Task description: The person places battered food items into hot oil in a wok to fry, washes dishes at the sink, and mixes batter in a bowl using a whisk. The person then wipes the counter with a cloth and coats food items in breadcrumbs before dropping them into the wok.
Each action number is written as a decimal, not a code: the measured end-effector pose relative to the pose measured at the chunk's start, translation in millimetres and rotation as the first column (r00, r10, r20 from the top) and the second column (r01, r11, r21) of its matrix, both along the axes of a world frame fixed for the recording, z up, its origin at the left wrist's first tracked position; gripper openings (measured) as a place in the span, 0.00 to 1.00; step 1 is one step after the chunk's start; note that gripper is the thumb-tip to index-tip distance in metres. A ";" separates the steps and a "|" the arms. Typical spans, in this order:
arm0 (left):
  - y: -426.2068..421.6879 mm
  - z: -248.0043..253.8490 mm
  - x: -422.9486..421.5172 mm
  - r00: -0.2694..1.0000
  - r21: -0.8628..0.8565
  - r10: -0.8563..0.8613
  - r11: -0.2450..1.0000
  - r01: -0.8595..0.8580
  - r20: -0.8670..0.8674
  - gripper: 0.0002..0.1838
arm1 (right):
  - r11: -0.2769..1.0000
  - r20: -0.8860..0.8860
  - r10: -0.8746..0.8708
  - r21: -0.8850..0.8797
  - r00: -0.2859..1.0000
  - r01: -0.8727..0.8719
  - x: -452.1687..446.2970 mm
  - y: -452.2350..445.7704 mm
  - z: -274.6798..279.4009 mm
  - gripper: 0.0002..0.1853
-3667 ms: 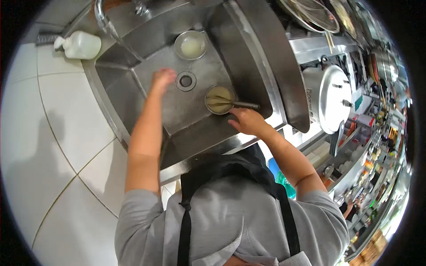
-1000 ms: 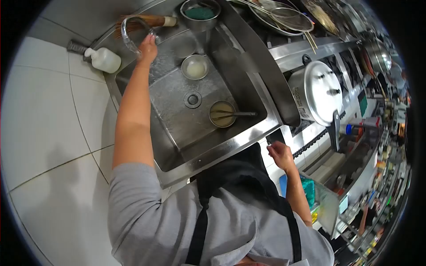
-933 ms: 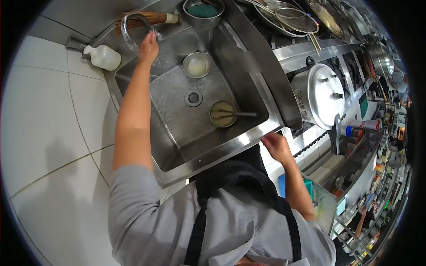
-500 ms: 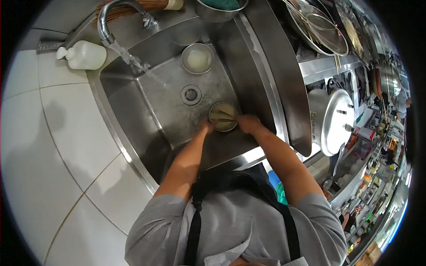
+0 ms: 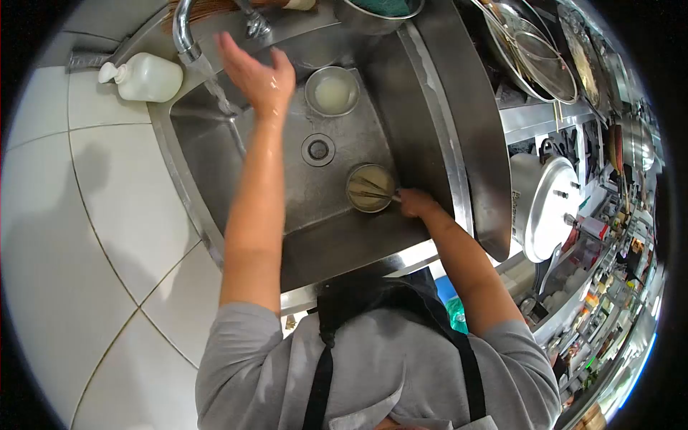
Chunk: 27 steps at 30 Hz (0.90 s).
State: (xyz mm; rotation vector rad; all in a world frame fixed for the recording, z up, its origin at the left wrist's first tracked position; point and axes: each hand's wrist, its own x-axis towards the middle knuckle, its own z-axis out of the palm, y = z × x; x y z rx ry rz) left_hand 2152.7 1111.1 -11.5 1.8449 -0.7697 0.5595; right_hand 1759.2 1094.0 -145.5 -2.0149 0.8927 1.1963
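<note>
With fingers spread, my left hand [image 5: 264,80] is raised over the sink, just right of the running faucet [image 5: 185,36]. It holds nothing and looks wet. My right hand [image 5: 417,203] grips the handle of a whisk [image 5: 374,189]. The whisk's wires rest in a small metal bowl [image 5: 368,206] of cloudy pale liquid on the sink floor. Another metal bowl [image 5: 332,91], with whitish liquid in it, sits farther back in the sink, beyond the drain [image 5: 317,150].
A white pump bottle [image 5: 149,77] stands on the tiled ledge at left. At the back edge is a metal pot [image 5: 380,16] with a green cloth or scrubber. A large pressure cooker [image 5: 548,208] and several strainers [image 5: 537,61] are to the right, beyond the metal splash panel [image 5: 479,143].
My left hand has left the near bowl's side and moved up and forward to the faucet, its fingers opening. My right hand stays on the whisk. The view has shifted slightly.
</note>
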 end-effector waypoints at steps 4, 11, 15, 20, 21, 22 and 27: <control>-7.4 -15.7 28.0 0.939 0.617 -0.291 0.778 0.120 0.183 0.40 | 0.998 0.026 -0.043 -0.043 0.999 0.044 -6.4 5.9 4.4 0.19; 46.8 -93.0 -71.2 0.955 0.413 -0.265 0.861 0.296 -0.132 0.35 | 0.997 0.081 -0.071 -0.031 0.994 0.074 -7.3 -2.4 -2.4 0.19; 97.4 -202.9 -157.5 0.554 0.501 0.059 0.513 0.697 -0.831 0.30 | 0.989 0.089 -0.029 -0.143 0.996 0.041 -2.9 0.3 27.1 0.16; 120.7 -250.8 -205.2 0.314 0.315 0.063 0.365 0.876 -0.947 0.23 | 0.835 0.371 -0.522 0.038 0.768 0.549 20.2 5.9 78.8 0.13; 119.4 -256.0 -206.5 0.309 0.311 0.067 0.357 0.881 -0.949 0.23 | 0.831 0.363 -0.529 0.040 0.767 0.555 20.7 7.3 73.6 0.13; 117.0 -261.4 -204.5 0.221 0.261 0.151 0.351 0.899 -0.964 0.21 | 0.712 0.474 -0.664 0.165 0.578 0.683 21.6 8.8 66.5 0.13; 133.0 -266.4 -198.7 0.182 0.226 0.136 0.473 0.852 -0.974 0.16 | 0.459 0.582 -0.802 0.461 0.132 0.759 48.6 16.8 66.4 0.09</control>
